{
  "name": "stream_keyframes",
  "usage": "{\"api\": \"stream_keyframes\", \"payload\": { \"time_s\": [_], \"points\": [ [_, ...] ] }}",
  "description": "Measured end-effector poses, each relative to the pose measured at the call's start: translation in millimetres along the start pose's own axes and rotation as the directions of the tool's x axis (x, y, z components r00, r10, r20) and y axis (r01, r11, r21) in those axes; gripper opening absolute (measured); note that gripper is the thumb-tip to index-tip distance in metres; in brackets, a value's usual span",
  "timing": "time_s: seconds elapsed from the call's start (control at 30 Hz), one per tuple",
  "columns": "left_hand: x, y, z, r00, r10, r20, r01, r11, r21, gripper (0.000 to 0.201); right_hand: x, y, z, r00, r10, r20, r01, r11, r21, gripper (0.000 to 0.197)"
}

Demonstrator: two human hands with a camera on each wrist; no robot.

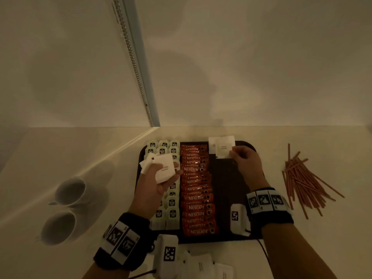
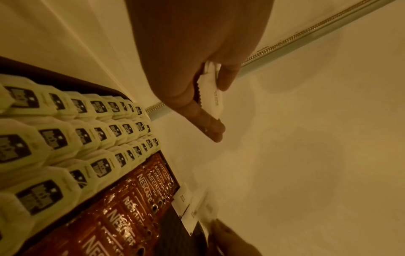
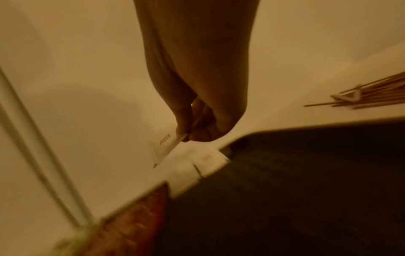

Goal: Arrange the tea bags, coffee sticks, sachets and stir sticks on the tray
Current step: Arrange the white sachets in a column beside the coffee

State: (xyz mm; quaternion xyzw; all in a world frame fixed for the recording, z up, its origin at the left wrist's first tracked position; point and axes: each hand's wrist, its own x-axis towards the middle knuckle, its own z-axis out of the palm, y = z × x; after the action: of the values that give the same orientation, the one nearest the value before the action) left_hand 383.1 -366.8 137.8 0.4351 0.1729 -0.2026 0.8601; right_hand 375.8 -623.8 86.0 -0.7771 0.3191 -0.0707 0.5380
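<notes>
While both hands work over the dark tray [image 1: 231, 236], layout left to right goes like this. Two white cups [image 1: 66, 210] sit on the counter [image 1: 60, 158], well left of the tray, one nearer than the other. Tea bags [image 1: 172, 216] fill the tray's left strip in three overlapping columns; wrist view confirms the rows [image 2: 54, 138]. Left hand [image 1: 159, 182] hovers above that strip, palm up, fingers curled around a small stack of white sachets [image 1: 166, 171]; left wrist view shows the stack [image 2: 211, 97] pinched between thumb and fingers. Coffee sticks [image 1: 198, 200], orange Nescafe, lie in one overlapping column just right of the tea bags, running from far rim to near rim. Right of them the tray floor is bare and dark. A few white sachets [image 1: 218, 144] lie at the far rim, overlapping its edge. Right hand [image 1: 248, 165] pinches one sachet [image 1: 224, 151] by its right end, held against that group; right wrist view shows thumb and fingers closed on it [image 3: 164, 145], frame blurred. Stir sticks [image 1: 304, 182] lie in a loose fan on the counter, right of the tray, not touching it. More white sachets [image 1: 203, 266] lie loose on the counter just in front of the tray's near rim.
</notes>
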Motion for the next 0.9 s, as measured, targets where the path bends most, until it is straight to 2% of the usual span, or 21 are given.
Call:
{"api": "stream_keyframes", "payload": {
  "time_s": [0.07, 0.13, 0.4, 0.73, 0.8, 0.9],
  "points": [
    [1.5, 1.3, -3.0, 1.0, 0.003, -0.027, -0.003, 1.0, 0.004, 0.024, 21.1, 21.7, 3.0, 0.999, 0.035, -0.024, -0.039, 0.987, -0.158, 0.02],
    [2.8, 1.5, -5.5, 0.999, 0.01, -0.031, -0.009, 0.999, 0.035, 0.028, 33.8, 34.9, 10.0, 0.998, 0.064, -0.021, -0.067, 0.973, -0.221, 0.019],
    [10.3, 0.8, -10.4, 0.999, -0.001, -0.042, 0.005, 0.997, 0.081, 0.036, 49.9, 39.2, 33.3, 0.995, 0.099, -0.007, -0.099, 0.983, -0.152, 0.027],
    [14.9, -0.6, -12.7, 0.999, -0.014, -0.034, 0.016, 0.998, 0.067, 0.034, 54.7, 32.8, 42.9, 0.997, 0.046, -0.067, -0.064, 0.953, -0.297, 0.024],
    [13.8, 0.3, -9.9, 1.0, 0.0, -0.03, 0.003, 0.997, 0.074, 0.029, 55.0, 32.9, 44.5, 0.995, 0.04, -0.087, -0.065, 0.951, -0.302, 0.02],
    [14.8, -0.3, -7.3, 0.998, 0.029, -0.061, -0.022, 0.993, 0.119, 0.032, 54.2, 32.0, 45.3, 0.995, 0.024, -0.098, -0.054, 0.944, -0.326, 0.017]
  ]
}}
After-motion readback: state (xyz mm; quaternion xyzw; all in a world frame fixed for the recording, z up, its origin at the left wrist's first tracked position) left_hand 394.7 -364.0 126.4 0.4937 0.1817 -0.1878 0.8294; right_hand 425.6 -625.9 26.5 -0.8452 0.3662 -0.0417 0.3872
